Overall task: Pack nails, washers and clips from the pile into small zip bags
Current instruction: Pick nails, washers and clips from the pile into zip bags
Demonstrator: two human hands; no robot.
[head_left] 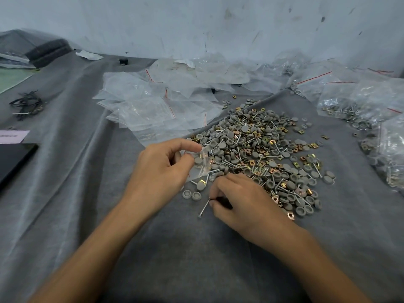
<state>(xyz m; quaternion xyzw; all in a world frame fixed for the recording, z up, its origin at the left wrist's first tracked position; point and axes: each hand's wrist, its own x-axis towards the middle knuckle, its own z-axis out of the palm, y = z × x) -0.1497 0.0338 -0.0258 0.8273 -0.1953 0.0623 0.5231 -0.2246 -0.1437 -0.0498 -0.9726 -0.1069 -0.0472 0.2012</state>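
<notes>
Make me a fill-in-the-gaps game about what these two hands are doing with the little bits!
1. The left hand holds a small clear ____.
2. The right hand pinches a thin metal ____.
3. The washers in the pile are ____ in colour.
4. The empty bags behind have ____ zip lines.
Missing words: bag, nail, grey, red.

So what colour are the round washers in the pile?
Grey washers; clearest in the head view.

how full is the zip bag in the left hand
Barely filled: a grey washer shows through the zip bag the left hand pinches.
</notes>
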